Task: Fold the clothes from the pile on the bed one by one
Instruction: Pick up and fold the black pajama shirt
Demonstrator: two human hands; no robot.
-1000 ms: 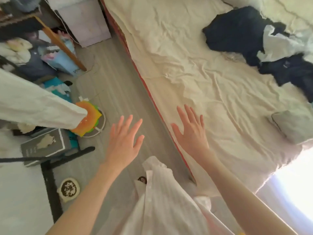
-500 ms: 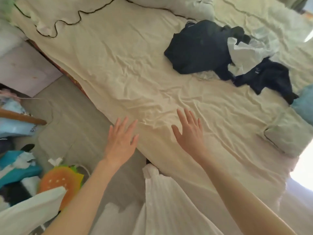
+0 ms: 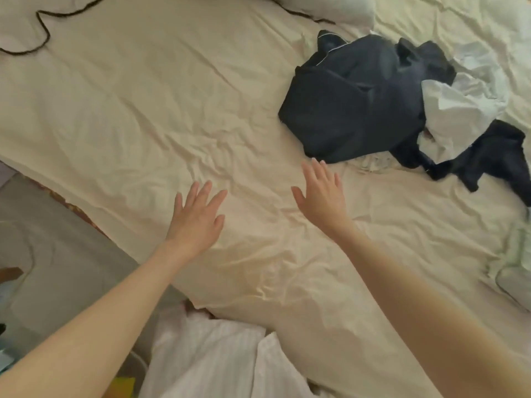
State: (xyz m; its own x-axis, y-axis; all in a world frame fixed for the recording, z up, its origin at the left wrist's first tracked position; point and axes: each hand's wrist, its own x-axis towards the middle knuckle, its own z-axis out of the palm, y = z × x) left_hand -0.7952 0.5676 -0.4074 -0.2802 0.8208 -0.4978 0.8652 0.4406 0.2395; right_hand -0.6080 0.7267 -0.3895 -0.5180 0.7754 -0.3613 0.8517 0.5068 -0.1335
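Note:
The pile of clothes lies at the upper right of the bed: a large dark navy garment (image 3: 356,101), a crumpled white garment (image 3: 457,110) beside it and a smaller dark piece (image 3: 494,159) to the right. My right hand (image 3: 321,193) hovers over the sheet with straight, spread fingers, its fingertips just short of the navy garment's near edge. My left hand (image 3: 198,216) is stretched out flat to the left of it, also holding nothing. Both forearms reach in from the bottom.
The cream sheet (image 3: 143,110) is wrinkled and covers the whole bed. A white pillow (image 3: 330,7) lies at the top, a pale folded cloth (image 3: 517,271) at the right edge. Grey floor (image 3: 57,254) shows at the lower left, and my white clothing (image 3: 207,354) at the bottom.
The view has swung from the floor onto the bed and closer to the pile. Both hands have moved forward over the sheet, the right one nearing the navy garment.

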